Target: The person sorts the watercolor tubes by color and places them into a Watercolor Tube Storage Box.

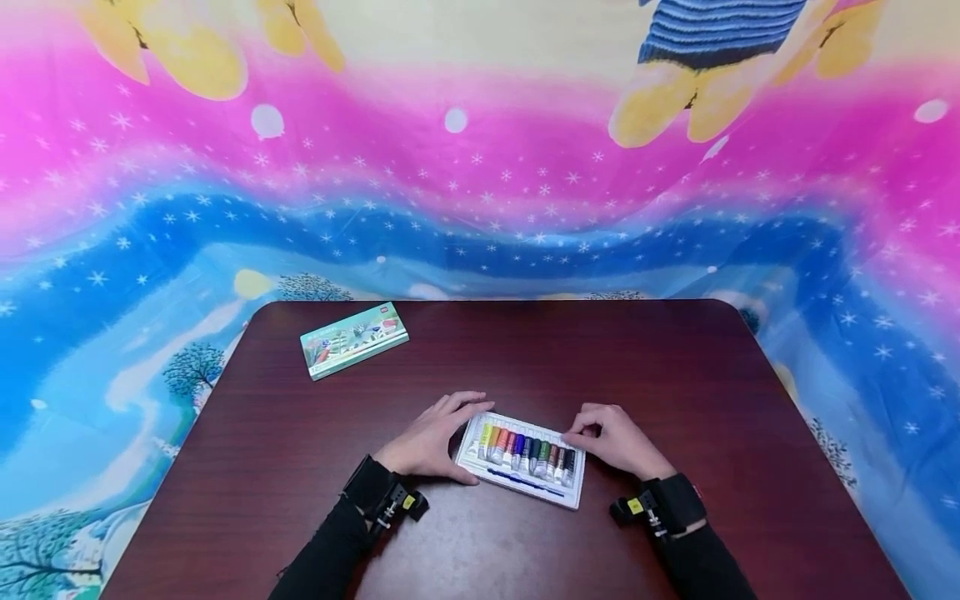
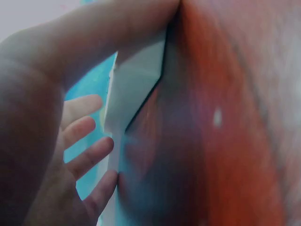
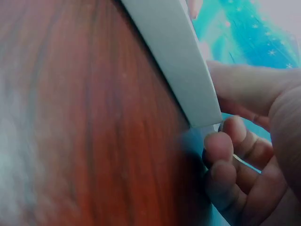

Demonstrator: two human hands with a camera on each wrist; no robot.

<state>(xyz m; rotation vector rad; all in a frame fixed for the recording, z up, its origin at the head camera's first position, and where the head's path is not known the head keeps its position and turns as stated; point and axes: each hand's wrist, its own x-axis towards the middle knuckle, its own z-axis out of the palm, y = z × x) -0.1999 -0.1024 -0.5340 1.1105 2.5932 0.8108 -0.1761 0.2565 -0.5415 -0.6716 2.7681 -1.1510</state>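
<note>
A white paint tray point(image 1: 573, 498) lies slightly turned on the table. It holds a row of several coloured paint tubes point(image 1: 519, 452), with a thin blue paintbrush point(image 1: 525, 482) along the near side. My left hand point(image 1: 435, 442) holds the tray's left end, thumb at the near edge and fingers at the far corner. In the left wrist view its other fingers point(image 2: 91, 155) are spread beside the tray. At the far right corner, my right hand point(image 1: 611, 437) pinches the tray edge with bent fingers. The right wrist view shows its curled fingers point(image 3: 220, 147) at the tray's end; the exact contact is partly hidden.
A green illustrated flat box point(image 1: 356, 342) lies at the back left of the dark red-brown table point(image 1: 675, 375). Behind the table hangs a colourful printed cloth point(image 1: 480, 183). Each wrist wears a black strap with a small camera.
</note>
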